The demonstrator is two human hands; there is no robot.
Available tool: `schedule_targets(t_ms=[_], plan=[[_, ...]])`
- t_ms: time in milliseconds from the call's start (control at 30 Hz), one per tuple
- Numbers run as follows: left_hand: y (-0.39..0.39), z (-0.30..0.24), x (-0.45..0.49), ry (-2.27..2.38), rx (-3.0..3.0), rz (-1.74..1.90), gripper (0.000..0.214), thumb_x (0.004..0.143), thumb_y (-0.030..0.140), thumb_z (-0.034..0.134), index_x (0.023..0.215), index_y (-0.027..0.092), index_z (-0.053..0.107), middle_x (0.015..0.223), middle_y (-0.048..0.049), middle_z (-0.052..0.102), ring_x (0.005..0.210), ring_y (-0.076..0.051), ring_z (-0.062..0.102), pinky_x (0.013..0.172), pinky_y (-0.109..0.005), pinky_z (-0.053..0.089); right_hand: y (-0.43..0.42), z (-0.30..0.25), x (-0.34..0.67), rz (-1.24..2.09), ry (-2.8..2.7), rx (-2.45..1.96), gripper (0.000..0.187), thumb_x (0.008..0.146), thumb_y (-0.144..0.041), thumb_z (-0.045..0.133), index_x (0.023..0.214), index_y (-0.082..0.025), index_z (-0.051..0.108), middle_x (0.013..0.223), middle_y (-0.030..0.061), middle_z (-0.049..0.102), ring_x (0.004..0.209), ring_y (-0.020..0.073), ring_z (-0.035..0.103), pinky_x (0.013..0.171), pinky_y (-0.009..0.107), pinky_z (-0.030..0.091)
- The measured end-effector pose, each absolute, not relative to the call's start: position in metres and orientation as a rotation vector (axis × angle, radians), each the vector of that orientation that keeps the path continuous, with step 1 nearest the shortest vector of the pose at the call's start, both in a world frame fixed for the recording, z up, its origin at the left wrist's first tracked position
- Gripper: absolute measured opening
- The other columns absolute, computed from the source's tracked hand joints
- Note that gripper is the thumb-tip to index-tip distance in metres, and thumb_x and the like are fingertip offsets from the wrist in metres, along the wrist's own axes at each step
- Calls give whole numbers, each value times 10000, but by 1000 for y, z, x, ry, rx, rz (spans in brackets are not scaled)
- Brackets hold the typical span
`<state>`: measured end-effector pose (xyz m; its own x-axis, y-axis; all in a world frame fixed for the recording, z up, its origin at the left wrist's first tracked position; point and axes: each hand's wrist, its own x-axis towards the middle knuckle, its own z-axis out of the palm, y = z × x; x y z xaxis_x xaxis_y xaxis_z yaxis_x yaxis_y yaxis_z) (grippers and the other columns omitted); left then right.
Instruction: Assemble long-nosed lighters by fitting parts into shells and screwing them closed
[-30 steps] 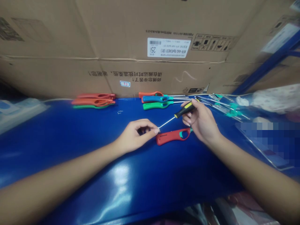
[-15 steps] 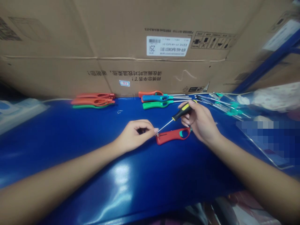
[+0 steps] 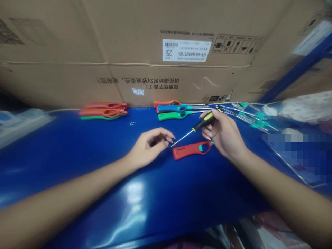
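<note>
While the right hand [image 3: 225, 133] grips the screwdriver [image 3: 207, 120] by its black and yellow handle, the left hand [image 3: 149, 147] is beside the tool's tip with thumb and fingers parted, and I see nothing pinched between them. A small screw-like piece [image 3: 174, 144] shows against the shaft near the tip; from where I stand I can't tell how firmly it sits. That looks to me like the weak spot: with no fingers steadying it, a jerk of the right hand or a brush from the left could knock it loose. Being so tiny, it might skitter off across the slick blue table [image 3: 77, 166]. The red lighter handle [image 3: 190, 150] lies on its side just to the right of the tip, with neither hand seen pressing it down, so a careless push from the tool could swing it round. The loose metal bits [image 3: 132, 123] farther off to the left could also scatter if an arm swept them.

Compared with 0.5 seconds ago, the left thumb and forefinger have come apart and drawn back left; they were closed at the tip then. The screwdriver's handle has shifted slightly to the far right, and the red lighter handle hasn't noticeably moved.
</note>
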<state>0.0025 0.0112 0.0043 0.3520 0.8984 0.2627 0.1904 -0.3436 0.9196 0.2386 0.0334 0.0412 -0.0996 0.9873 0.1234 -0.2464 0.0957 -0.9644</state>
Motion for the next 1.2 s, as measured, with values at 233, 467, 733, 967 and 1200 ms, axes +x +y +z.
schedule_targets(t_ms=[233,467,733,967,1200], plan=[[9,4,2,894,2019,1035,247,846,249,731,1085,188,737,1016,-64,720,792,-138,614,759,-281,503,34,40,238,1359,-1140,-901,326,874,-512,667,817,-192,676,569,-59,361,442,72,364,418,236,294],[8,6,6,928,1956,1006,137,844,289,760,930,184,781,929,-58,739,813,-150,660,743,-270,496,34,40,238,1366,-1127,-906,315,868,-500,678,817,-190,684,562,-58,363,443,73,362,420,237,288],[10,4,4,998,1886,1065,174,850,203,676,998,159,756,920,-67,742,785,-148,650,722,-264,506,36,44,241,1293,-1094,-910,342,835,-529,694,784,-192,664,561,-57,366,441,81,354,410,242,307],[9,4,4,903,1973,1077,176,834,223,735,998,168,769,950,-68,736,805,-146,647,754,-274,515,36,42,239,1306,-1110,-920,335,854,-520,680,793,-191,670,572,-59,348,441,76,348,409,239,296],[10,1,6,994,1868,1069,116,824,268,777,884,171,796,831,-44,729,717,-122,634,657,-245,487,36,41,240,1302,-1087,-916,320,833,-504,700,795,-187,676,568,-60,362,440,74,355,418,241,301]])
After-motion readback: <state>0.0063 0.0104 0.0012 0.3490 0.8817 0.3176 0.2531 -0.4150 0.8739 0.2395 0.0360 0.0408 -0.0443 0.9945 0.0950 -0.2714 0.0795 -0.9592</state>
